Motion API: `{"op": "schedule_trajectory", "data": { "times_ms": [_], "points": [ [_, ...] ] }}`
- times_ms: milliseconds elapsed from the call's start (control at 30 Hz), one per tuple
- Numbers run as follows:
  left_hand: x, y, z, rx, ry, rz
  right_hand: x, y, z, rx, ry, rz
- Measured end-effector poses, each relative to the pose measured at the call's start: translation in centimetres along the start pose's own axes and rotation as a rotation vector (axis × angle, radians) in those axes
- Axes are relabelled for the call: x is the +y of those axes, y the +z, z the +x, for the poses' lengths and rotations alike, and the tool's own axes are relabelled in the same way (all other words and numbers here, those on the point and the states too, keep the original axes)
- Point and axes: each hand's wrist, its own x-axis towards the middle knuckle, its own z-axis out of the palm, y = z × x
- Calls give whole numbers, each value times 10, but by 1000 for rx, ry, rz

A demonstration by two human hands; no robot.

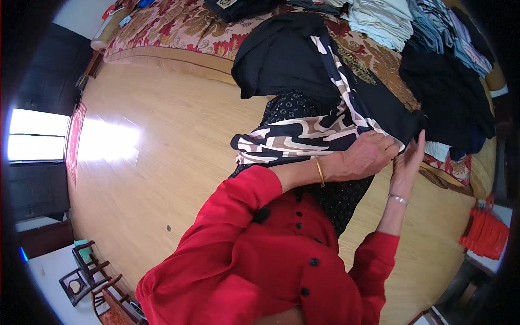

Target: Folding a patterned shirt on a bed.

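Observation:
A black garment with a wavy pink, brown and white patterned part [300,134] lies across my lap and the sofa edge. My left hand [371,152], with a gold bangle at its wrist, is closed on the patterned cloth near its right end. My right hand [412,150], wearing a silver bangle, is at the end of a black section [390,101] with gold-coloured decoration; its fingers are partly hidden by the cloth. The two hands are close together. A broad black part [284,57] of the clothing spreads over the sofa's front edge.
The sofa [170,36] has a floral cover. On it lie a stack of pale folded clothes [380,22], folded blue clothes [426,28] and a black garment [447,93]. Red plastic bags [485,231] are at the right. Wooden chairs [91,276] stand at the lower left.

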Motion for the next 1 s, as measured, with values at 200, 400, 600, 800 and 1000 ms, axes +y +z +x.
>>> {"op": "schedule_trajectory", "data": {
  "times_ms": [200, 400, 600, 800, 1000],
  "points": [
    [3, -2, 1, -48, 71, -75, 11, 2, -41, 55, 109, -175],
    [-4, -23, -11, -267, 169, -16, 11, -6, -23, 59, -9, -137],
    [-112, -111, -20, -47, -163, 383, 5, -2, -37, 44, -8, -9],
    [-205, -171, 0, 46, -451, 594, 9, -21, -29, 48, 76, 74],
    [-244, -168, 37, -346, -386, 785, -8, -37, -33, 96, -15, 34]
  ]
}}
